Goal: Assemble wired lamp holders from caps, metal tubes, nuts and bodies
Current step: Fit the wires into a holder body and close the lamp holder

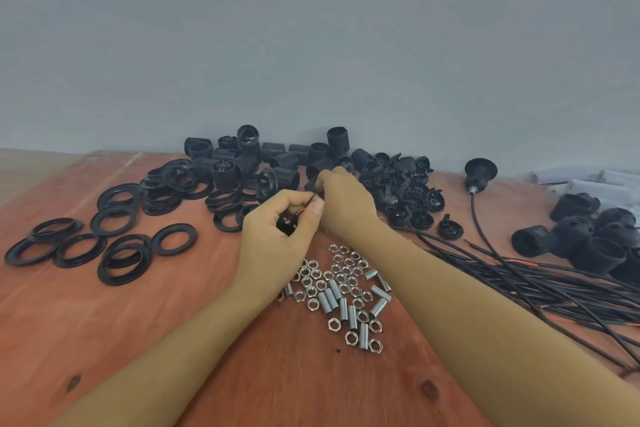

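My left hand (280, 225) is curled round a small black part (285, 224) at the middle of the table, its thumb and fingers pinching thin red and black wire ends (306, 206). Just behind it, my right hand (341, 201) holds another black piece (313, 184), mostly hidden, and a red wire tip (330, 202) shows beside it. Metal nuts (341, 276) and threaded tubes (353, 315) lie loose below my hands. Black threaded bodies (249, 159) are piled at the back, with caps (408, 191) to their right.
Black rings (114, 243) lie scattered on the left of the wooden table (104, 322). A bundle of black cables (540, 284) runs off to the right. One wired holder (479, 172) stands at the back right, near more black housings (588, 239) and white boxes (588, 184).
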